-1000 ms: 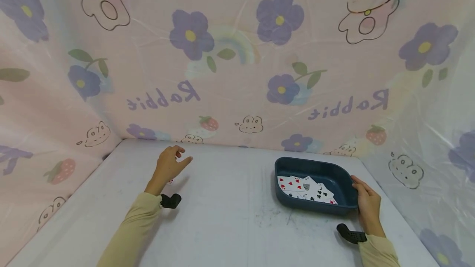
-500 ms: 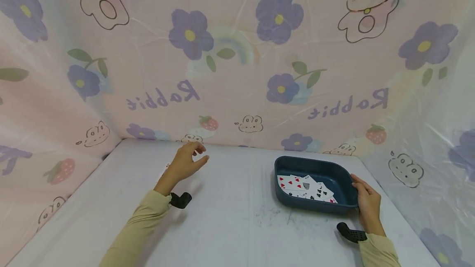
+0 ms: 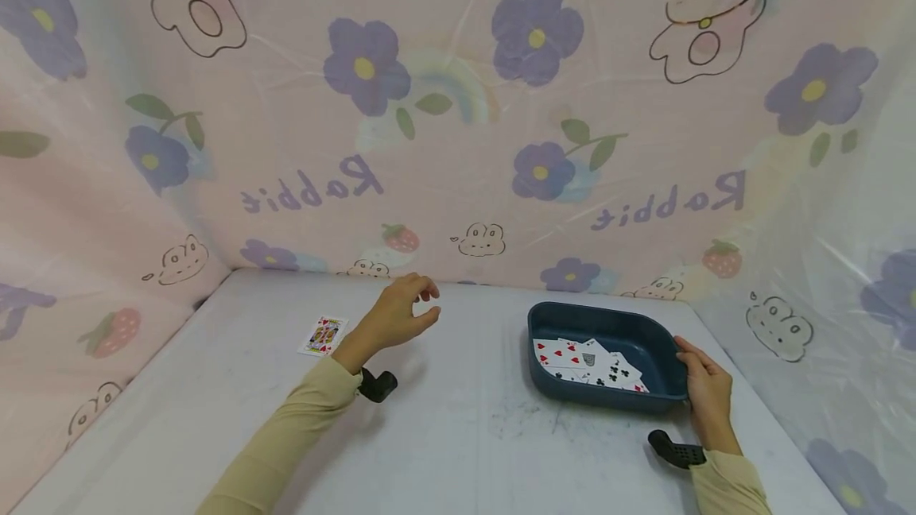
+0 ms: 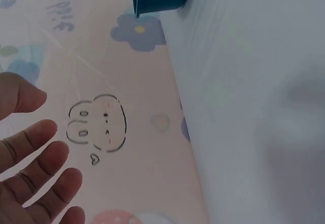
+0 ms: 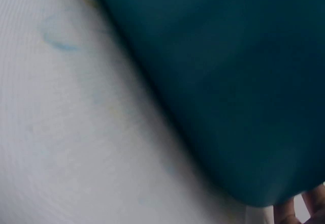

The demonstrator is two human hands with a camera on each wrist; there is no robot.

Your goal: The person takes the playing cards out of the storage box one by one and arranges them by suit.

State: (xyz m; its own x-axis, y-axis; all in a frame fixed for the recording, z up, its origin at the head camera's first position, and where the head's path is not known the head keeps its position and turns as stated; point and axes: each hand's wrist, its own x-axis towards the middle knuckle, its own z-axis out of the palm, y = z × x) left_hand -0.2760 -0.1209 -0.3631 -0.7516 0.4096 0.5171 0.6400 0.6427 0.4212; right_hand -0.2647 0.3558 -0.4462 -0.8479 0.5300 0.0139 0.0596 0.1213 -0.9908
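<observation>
So there's a patterned curtain [image 3: 458, 133] hemming in the far and side edges of the white desk [image 3: 458, 451], and some dark scuffs [image 3: 529, 424] on the near side of the blue bin [image 3: 608, 328]. Bin sits on the right, cards [image 3: 561, 352] fanned at its left end, mostly hearts and clubs, though the near wall hides their lower edges. Right hand [image 3: 710, 388] is clamped on the bin's right end. One face card [image 3: 322, 334] lies on the left, right by the left wrist. Left hand [image 3: 392, 319] hangs mid-desk, grip apart, holding nothing. Left wrist cam shows those spread fingers way better; the cards only show up in the head view.
</observation>
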